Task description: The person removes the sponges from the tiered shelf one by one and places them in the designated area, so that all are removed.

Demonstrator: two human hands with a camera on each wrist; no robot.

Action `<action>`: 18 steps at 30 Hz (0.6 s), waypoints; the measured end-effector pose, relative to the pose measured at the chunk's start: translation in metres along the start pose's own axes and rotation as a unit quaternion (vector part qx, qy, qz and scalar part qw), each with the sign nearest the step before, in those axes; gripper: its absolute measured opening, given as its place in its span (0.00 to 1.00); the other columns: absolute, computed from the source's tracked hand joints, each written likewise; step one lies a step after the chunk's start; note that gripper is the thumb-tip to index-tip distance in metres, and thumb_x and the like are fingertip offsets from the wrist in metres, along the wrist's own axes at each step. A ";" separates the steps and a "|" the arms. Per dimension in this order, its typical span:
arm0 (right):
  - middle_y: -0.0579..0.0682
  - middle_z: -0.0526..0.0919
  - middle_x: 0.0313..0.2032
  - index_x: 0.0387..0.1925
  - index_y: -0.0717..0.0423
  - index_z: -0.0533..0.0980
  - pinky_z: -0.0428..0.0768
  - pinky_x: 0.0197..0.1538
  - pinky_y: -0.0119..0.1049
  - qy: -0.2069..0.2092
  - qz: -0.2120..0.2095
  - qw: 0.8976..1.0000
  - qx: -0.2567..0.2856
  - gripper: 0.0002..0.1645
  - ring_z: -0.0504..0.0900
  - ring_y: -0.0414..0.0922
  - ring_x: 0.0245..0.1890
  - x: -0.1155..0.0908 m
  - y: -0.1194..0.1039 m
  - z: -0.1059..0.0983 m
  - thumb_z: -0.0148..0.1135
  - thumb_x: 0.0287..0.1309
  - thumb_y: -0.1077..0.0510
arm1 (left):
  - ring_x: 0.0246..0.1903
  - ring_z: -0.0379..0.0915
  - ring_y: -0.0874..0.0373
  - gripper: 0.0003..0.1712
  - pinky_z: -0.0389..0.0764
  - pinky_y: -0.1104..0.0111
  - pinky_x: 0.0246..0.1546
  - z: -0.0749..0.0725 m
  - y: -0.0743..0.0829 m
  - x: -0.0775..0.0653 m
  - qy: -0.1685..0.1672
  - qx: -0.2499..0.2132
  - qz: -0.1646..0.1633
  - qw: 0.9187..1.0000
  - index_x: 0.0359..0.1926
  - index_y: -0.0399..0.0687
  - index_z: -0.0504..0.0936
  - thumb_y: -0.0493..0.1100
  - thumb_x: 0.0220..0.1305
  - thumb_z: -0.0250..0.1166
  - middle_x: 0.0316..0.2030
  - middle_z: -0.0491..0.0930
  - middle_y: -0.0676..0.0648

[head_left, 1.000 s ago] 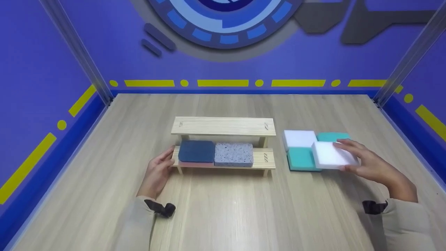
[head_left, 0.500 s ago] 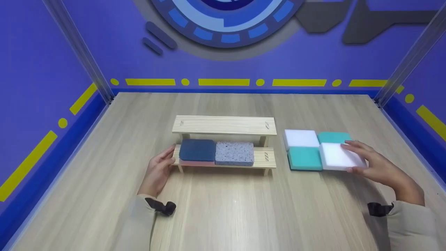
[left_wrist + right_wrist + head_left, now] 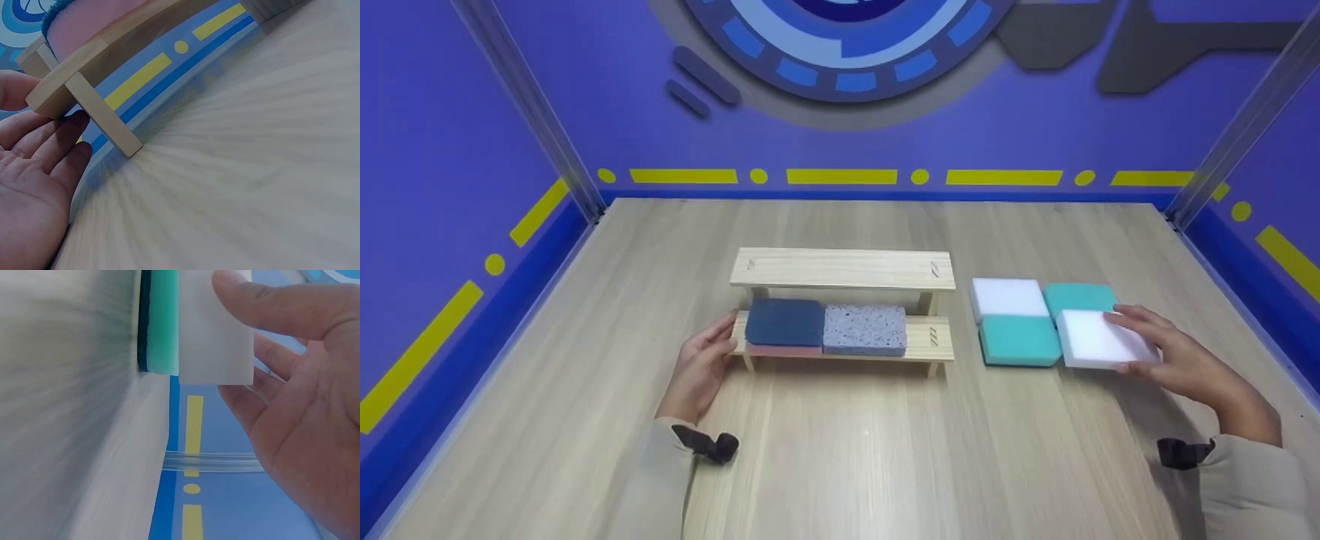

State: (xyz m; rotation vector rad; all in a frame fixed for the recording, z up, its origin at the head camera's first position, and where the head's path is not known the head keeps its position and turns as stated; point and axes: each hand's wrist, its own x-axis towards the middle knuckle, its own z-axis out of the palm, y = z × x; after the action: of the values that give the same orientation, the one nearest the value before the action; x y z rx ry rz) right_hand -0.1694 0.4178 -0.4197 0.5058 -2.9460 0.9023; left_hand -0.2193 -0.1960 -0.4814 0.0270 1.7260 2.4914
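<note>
Beside the wooden rack (image 3: 844, 268), an end hold near close neighbours

To the right of the rack, the right hand (image 3: 1174, 352) pinches a white sponge block (image 3: 1110, 337) by its right end, thumb at the near side and fingers reaching across toward the far side. The block sits just beside the front teal sponge (image 3: 1020, 341), with the rear teal sponge (image 3: 1076, 296) behind it and a second white block (image 3: 1009, 298) farther left. From the right wrist, its underside looks about level with the top of a teal sponge; whether the two touch cannot be told.

That end hold is the likeliest source of trouble. With the block's left end beyond the fingers, a catch against the front teal sponge could twist it in the grip, and a low sideways sweep could shove the neighbours askew. Foam would probably give under a firm squeeze, so pinching harder might tilt the block rather than steady it.

At the other side, the left hand (image 3: 699, 375) grips the left end of the rack's lower board (image 3: 928, 341). On that board lie a dark blue sponge (image 3: 784, 321), pink beneath, and a speckled grey sponge (image 3: 865, 328); both seem loose. An uneven lift or push there could rock the rack on its slim legs (image 3: 104, 115) and slide both sponges toward the right.
</note>
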 end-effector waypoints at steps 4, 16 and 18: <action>0.76 0.53 0.67 0.67 0.66 0.60 0.51 0.55 0.79 -0.009 0.014 1.000 0.004 0.43 0.50 0.79 0.63 -0.002 0.003 0.001 0.67 0.52 0.63 | 0.74 0.44 0.47 0.33 0.51 0.58 0.72 0.000 0.000 0.000 -0.001 -0.001 -0.001 1.000 0.71 0.26 0.50 0.26 0.66 0.46 0.73 0.48 0.34; 0.76 0.53 0.67 0.67 0.67 0.60 0.50 0.55 0.78 -0.024 0.024 0.999 0.004 0.43 0.49 0.79 0.64 -0.001 0.011 0.006 0.68 0.52 0.60 | 0.73 0.47 0.46 0.33 0.62 0.66 0.67 0.002 0.002 -0.001 -0.001 0.005 -0.007 1.000 0.71 0.28 0.51 0.26 0.66 0.47 0.73 0.49 0.34; 0.76 0.53 0.67 0.67 0.67 0.60 0.49 0.56 0.78 -0.028 0.026 0.999 0.006 0.43 0.48 0.79 0.64 -0.001 0.012 0.006 0.68 0.52 0.60 | 0.73 0.47 0.47 0.33 0.67 0.72 0.62 0.002 0.002 -0.001 0.002 0.007 -0.006 1.000 0.71 0.28 0.51 0.26 0.66 0.47 0.73 0.50 0.34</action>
State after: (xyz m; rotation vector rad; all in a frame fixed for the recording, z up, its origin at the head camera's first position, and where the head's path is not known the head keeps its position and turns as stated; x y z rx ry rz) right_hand -0.1713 0.4243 -0.4312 0.4658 -3.0188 0.9272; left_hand -0.2181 -0.1949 -0.4791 0.0115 1.7390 2.4734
